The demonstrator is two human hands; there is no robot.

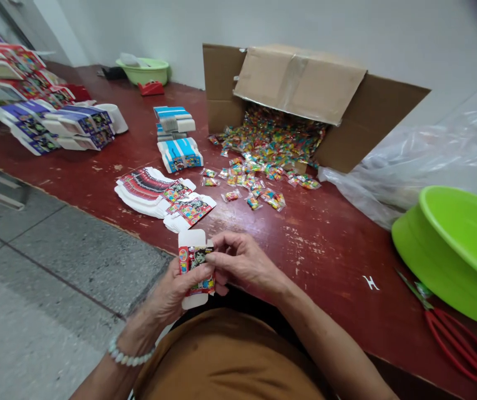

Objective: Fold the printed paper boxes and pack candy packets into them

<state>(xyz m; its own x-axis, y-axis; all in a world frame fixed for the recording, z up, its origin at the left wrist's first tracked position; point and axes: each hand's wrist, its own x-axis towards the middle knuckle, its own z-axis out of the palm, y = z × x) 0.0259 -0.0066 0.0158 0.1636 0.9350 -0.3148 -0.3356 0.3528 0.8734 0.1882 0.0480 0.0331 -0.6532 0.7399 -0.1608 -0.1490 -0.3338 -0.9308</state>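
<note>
A small printed candy box, red and black with white end flaps sticking out, is between my two hands near the table's front edge. My left hand grips it from the lower left, thumb across its front. My right hand closes on the box's right edge with thumb and fingers. Just beyond lies a fanned stack of flat red and white box blanks. Wrapped candies are scattered past them on the table, spilling from a tipped cardboard carton.
Light blue box bundles stand left of the candies. Purple box bundles and red ones are piled at far left. Red-handled scissors and a green basin lie at right, near clear plastic sheeting. Another green basin sits behind.
</note>
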